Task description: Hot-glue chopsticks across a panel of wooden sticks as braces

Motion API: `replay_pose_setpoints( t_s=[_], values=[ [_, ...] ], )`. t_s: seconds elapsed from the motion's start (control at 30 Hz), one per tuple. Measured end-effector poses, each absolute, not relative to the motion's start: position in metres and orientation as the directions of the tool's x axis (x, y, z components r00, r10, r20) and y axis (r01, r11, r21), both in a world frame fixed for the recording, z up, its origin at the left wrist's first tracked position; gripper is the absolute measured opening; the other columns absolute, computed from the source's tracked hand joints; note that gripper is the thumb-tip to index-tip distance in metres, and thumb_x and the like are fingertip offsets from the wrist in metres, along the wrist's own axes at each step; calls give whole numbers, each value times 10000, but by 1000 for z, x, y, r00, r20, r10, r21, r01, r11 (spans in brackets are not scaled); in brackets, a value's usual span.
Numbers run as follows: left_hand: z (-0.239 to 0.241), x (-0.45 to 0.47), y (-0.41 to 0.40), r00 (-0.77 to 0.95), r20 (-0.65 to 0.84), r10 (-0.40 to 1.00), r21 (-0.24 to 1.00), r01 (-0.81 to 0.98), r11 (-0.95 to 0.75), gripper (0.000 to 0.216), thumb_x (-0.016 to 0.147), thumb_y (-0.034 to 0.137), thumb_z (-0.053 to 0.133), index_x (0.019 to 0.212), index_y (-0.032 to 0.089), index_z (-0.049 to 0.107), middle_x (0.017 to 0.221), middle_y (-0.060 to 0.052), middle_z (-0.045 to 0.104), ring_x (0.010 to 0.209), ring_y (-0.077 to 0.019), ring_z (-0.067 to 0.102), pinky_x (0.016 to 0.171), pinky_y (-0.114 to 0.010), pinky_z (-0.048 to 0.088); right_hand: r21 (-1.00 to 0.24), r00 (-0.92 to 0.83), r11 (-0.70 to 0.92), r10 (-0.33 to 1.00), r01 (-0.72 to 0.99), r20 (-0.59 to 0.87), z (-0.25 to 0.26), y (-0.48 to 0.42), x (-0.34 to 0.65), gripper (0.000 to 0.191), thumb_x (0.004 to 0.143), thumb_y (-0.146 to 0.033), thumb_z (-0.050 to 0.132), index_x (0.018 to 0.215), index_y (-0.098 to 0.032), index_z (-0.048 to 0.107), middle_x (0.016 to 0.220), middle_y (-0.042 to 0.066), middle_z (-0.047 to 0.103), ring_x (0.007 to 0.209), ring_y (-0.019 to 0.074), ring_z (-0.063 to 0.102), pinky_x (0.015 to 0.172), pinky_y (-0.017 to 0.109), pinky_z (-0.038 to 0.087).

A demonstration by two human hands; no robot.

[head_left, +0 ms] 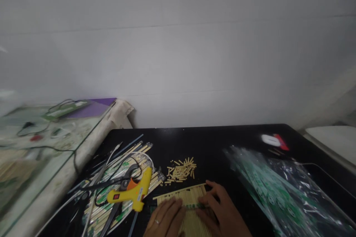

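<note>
A flat mat of bamboo sticks (185,196) laid side by side rests on the black table (211,144) at the bottom centre. My left hand (167,218), with a ring on one finger, lies flat on the mat's left part, fingers stretched out. My right hand (219,211) lies on the mat's right part, fingers extended and pressing near a green strip at its middle. Neither hand grips anything. Just beyond the mat sits a small heap of short cut stick pieces (181,171).
A yellow glue gun (133,192) and black scissors (116,184) lie on packets of wrapped sticks (122,170) at the left. Crumpled clear and green wrappers (272,185) cover the right. A white and red object (274,140) sits far right. A glass-topped table (41,137) stands at the left.
</note>
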State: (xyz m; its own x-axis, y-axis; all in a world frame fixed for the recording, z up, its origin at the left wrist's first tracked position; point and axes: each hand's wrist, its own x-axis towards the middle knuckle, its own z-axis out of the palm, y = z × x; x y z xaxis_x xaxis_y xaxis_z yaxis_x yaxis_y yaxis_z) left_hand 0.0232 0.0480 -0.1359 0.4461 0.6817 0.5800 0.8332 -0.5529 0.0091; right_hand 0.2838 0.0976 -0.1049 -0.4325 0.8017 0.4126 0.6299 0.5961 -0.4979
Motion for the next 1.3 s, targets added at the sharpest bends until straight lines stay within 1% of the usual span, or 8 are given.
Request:
replay_pose_setpoints(
  t_s=[0.07,0.13,0.3,0.47,0.67,0.87,0.97,1.3],
  values=[
    [-126,21,50,553,560,617,-50,766,-641,443,953,157,556,1384,212,646,1282,-77,776,1170,-227,753,965,-314,653,-522,-412,563,826,640,385,-102,96,282,79,988,-286,671,1047,-266,719,1145,116,685,1255,326,675,938,446,639],
    [-112,23,50,558,544,627,-29,759,-651,440,929,134,558,1359,168,647,1289,-93,771,1178,-238,749,960,-340,661,-544,-391,539,842,642,372,-99,94,280,74,992,-281,667,1047,-259,711,1150,122,671,1252,329,669,947,474,637],
    [-73,33,40,464,460,757,159,796,-585,436,951,166,571,1385,168,618,1380,-119,719,1280,-269,690,1010,-415,647,-578,-381,534,846,617,374,-92,92,278,74,980,-252,688,1051,-237,699,1150,129,636,1253,345,647,954,538,622],
    [-59,35,33,459,347,818,269,787,-556,502,989,167,560,1490,173,537,1464,-126,657,1382,-278,609,1107,-472,584,-582,-387,537,844,611,372,-85,91,277,82,994,-285,686,1042,-219,698,1095,116,632,1272,347,624,1006,565,586],
    [-58,36,32,439,324,838,369,757,-539,478,1011,155,531,1489,171,539,1465,-146,643,1406,-298,579,1138,-534,540,-585,-388,518,855,625,343,-78,91,278,133,1015,-332,667,1075,-223,714,1110,112,621,1288,340,613,1025,571,575],
    [-55,38,35,427,332,841,411,737,-536,444,1013,188,546,1456,175,567,1443,-155,652,1375,-317,597,1127,-562,537,-569,-394,548,836,612,381,-80,92,278,159,998,-342,692,1065,-201,725,1066,119,621,1247,354,623,993,589,582],
    [-55,37,34,440,317,840,407,737,-539,454,1008,181,550,1461,152,553,1461,-168,634,1390,-316,580,1141,-562,525,-570,-394,550,835,610,384,-79,92,279,155,1001,-344,687,1068,-208,722,1057,114,614,1244,352,624,990,583,582],
    [-57,37,33,441,301,845,412,739,-533,465,1015,181,541,1479,168,534,1473,-159,624,1408,-322,563,1150,-576,511,-579,-398,552,834,600,383,-77,91,278,144,1011,-333,678,1084,-211,702,1057,101,594,1250,349,615,1000,587,580]
  ],
)
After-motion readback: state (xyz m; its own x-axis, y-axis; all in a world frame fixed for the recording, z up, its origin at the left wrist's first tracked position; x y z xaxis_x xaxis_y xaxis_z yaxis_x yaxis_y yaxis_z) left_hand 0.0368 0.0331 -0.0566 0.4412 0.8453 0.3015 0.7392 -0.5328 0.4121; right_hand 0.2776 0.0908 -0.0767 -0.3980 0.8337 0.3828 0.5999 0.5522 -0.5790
